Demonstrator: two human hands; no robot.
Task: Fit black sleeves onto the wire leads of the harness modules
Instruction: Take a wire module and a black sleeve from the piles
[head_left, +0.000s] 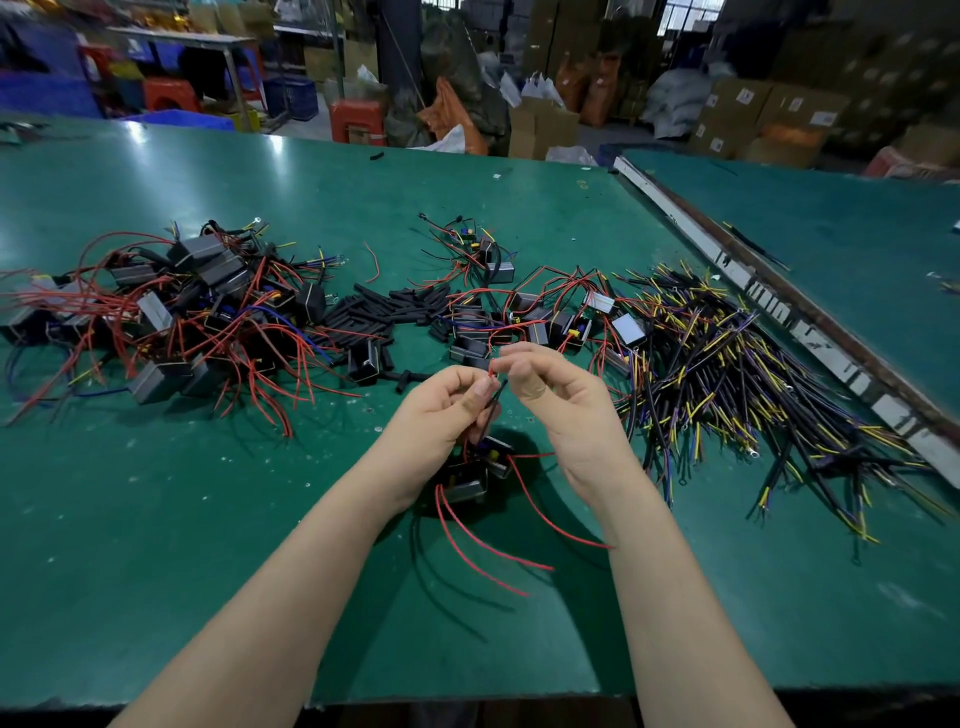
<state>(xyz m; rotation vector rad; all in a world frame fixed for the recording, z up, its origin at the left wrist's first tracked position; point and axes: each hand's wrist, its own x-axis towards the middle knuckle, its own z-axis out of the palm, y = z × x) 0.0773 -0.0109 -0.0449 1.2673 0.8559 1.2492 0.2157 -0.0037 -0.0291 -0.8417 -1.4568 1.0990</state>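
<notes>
Both hands raised over green desk. Left hand grips black sleeve, module hanging under it; right hand pinches red lead tip at sleeve mouth. Loose sleeves pile mid-desk, between module heaps.

- Green table, glare at its far edge.
- Second green table at right.
- Cardboard boxes stacked behind.
- Red stool, blue crates on the floor.
</notes>
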